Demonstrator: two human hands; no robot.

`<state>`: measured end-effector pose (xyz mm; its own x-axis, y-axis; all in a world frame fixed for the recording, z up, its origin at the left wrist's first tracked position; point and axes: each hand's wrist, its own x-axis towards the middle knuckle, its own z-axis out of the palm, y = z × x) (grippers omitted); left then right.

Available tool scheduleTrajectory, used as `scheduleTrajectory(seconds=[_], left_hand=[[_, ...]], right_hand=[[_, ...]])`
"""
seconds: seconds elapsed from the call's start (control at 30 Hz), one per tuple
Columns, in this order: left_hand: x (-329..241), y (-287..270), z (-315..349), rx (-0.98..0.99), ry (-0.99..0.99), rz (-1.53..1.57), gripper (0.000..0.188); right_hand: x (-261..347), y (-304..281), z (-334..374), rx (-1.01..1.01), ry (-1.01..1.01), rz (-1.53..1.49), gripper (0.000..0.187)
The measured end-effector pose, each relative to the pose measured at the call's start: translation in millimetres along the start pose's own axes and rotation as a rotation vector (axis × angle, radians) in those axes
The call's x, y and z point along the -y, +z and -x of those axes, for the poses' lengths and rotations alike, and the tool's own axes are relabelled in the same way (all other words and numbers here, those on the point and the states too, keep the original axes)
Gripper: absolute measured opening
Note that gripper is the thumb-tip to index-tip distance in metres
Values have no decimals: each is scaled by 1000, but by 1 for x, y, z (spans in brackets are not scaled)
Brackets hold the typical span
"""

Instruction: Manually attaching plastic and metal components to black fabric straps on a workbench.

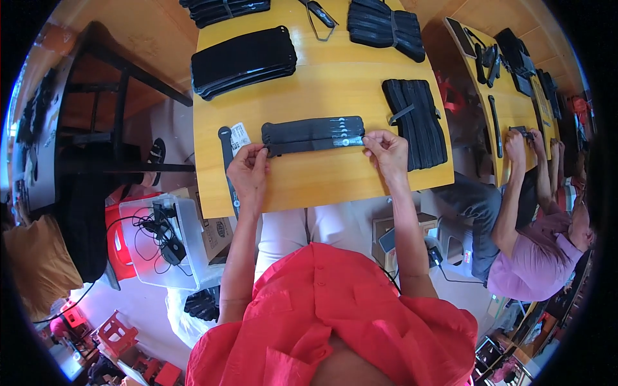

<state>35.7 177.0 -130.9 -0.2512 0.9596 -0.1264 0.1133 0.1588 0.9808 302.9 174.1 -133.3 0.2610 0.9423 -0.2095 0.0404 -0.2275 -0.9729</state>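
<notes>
A fanned set of flat black straps (309, 130) lies on the yellow table in front of me, their rounded ends overlapping. My left hand (250, 170) pinches the left end of the nearest strap. At its other end, beside a shiny pale label, my right hand (389, 156) grips it between thumb and fingertips. A single long black strap (226, 151) with a holed round end lies left of my left hand, next to a white printed slip (240, 136). To the right of my right hand is a banded bundle of black straps (418, 125).
Farther back on the table (322, 77) are a thick stack of black straps (243, 61), another banded bundle (386, 29) and a dark tool (318, 13). A clear plastic bin (164, 251) with cables stands at lower left. A co-worker (534, 251) sits at the right-hand table.
</notes>
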Motion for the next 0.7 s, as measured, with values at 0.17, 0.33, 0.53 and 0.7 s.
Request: scheduleTrajectory(seconds=[0.17, 0.33, 0.53, 0.7], left_hand=[[1, 4, 0, -35, 16, -11, 6], [2, 5, -1, -45, -2, 7, 7], [2, 4, -3, -26, -8, -11, 6], [1, 5, -3, -28, -24, 2, 6]], right_hand=[[-3, 2, -3, -42, -7, 32, 7], [-10, 4, -8, -63, -77, 61, 6], [-4, 8, -6, -106, -63, 81, 4], [-3, 7, -5, -112, -39, 90, 4]])
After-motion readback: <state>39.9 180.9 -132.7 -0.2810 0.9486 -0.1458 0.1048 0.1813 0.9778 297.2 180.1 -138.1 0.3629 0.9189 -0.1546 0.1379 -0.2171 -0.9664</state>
